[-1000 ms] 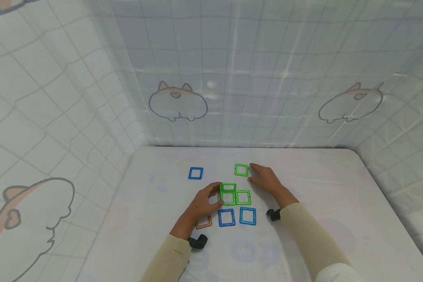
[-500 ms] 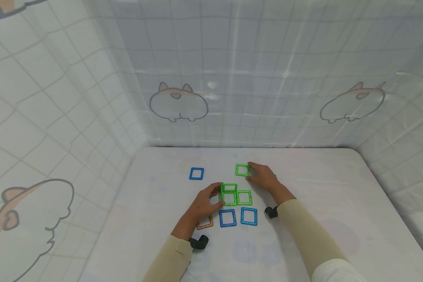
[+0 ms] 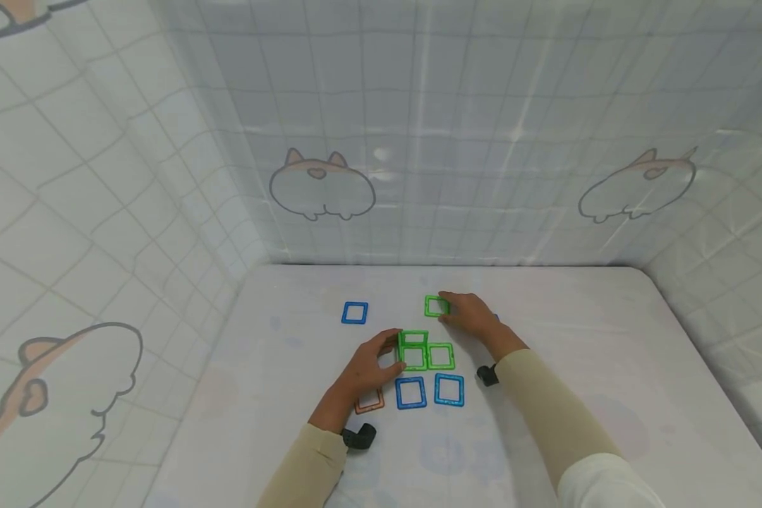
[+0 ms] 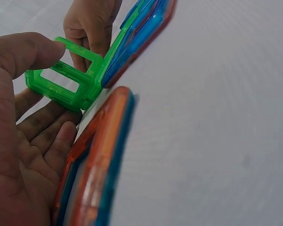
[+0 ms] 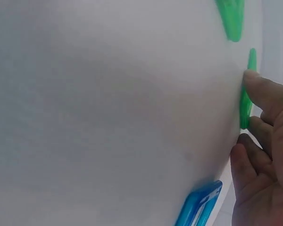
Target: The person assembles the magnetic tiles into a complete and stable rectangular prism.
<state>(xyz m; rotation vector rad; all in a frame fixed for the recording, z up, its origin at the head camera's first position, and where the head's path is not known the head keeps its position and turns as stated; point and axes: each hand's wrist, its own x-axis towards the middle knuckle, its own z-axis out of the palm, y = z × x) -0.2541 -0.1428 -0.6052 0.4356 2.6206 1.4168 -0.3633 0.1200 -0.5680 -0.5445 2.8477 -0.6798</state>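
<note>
In the head view, my left hand holds a small green frame of square magnetic tiles. One of these tiles lies flat, and others stand upright at its back and left sides. In the left wrist view, the thumb is on an upright green tile and the fingers are behind it. A flat green tile adjoins the frame on the right. Farther back, my right hand pinches a separate green tile. In the right wrist view, its thumb lies on that green tile.
An orange tile lies partly under the left hand. Nearby in front are a blue tile and a lighter blue tile. Another blue tile lies back left, and a blue sliver shows behind the right wrist. A patterned curtain borders the table.
My right hand has moved left from beside the back green tile, and its thumb and fingers now take hold of it. The left hand stays at the green frame.
</note>
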